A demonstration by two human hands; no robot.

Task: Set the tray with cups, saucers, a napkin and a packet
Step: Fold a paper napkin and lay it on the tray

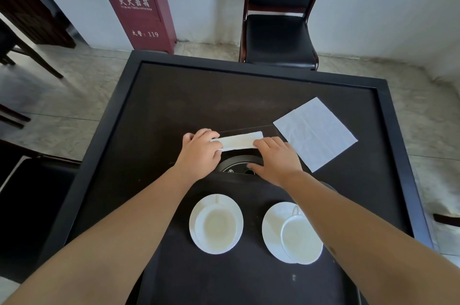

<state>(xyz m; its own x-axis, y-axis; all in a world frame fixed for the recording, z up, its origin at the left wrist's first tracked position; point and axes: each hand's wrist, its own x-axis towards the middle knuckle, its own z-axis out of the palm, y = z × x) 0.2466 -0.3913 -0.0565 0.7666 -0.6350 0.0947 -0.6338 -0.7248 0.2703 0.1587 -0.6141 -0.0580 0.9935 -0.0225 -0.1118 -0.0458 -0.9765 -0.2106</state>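
Nearest, bare forearms reaching out over dark tray (249,279); then, in falling size, black table (174,95) beneath; flat napkin (315,133) unfolded on the table, far right, well apart from the tray, one corner pointing away and one toward the body; left saucer (216,223) and right saucer (275,230) side by side on the tray; left cup (216,226) centred on its saucer, handle pointing away; right cup (300,238) sitting off-centre toward the right edge of its saucer, handle also pointing away; smallest, folded strip (237,141) of white paper, probably a second napkin, lying on the table just beyond the tray's far edge, long axis left to right, slightly tilted up at the right end. Left hand (199,152) curled over the strip's left end, thumb and fingers pinching it; right hand (276,159) laid on the right end, fingers bent down over the paper, thumb spread toward the body. Judged feather-light, limp, easily creased or torn, apt to spring open; best held at both short ends and pressed flat along the fold. Cups and saucers judged hard, smooth, breakable; better lifted by the saucer rim. No packet in sight.
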